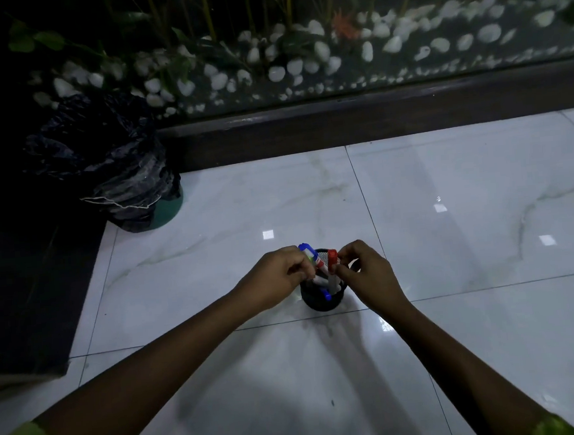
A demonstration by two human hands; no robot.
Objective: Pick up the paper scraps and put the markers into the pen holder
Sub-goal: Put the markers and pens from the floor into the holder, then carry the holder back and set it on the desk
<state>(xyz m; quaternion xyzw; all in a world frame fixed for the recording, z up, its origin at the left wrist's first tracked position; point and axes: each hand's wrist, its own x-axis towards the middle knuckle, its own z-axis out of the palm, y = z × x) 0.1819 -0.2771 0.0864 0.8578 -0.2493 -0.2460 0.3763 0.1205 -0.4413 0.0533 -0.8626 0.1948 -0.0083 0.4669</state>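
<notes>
Pen holder: a round black mesh cup [323,300] stands upright on the floor, in the middle of the tiled area and well apart from its edges. I count several markers already inside it.
Markers in hand: a blue-capped marker [306,251] and a red-capped marker [332,257] poke up out of the cup, caps up. Their long axes are near vertical and lean slightly away from me.
Key relation: both markers sit directly over the cup mouth, so I judge the coming move is a short drop straight down. Neither hand is clearly nearer.
Left hand: my left hand [276,280] has its fingers curled round the blue-capped marker, at the cup's left rim.
Right hand: my right hand [369,272] pinches the red-capped marker just below its cap, at the right rim.
Paper scraps: I cannot make out any. The bright squares on the tiles read as light reflections.
Floor: glossy pale marble-look tiles [452,238] with thin grout lines.
Far edge: a dark ledge [373,114], with white pebbles [301,65] and plant stems beyond it.
Far left corner: a bin [170,209] lined with a crumpled black bag [102,156].
</notes>
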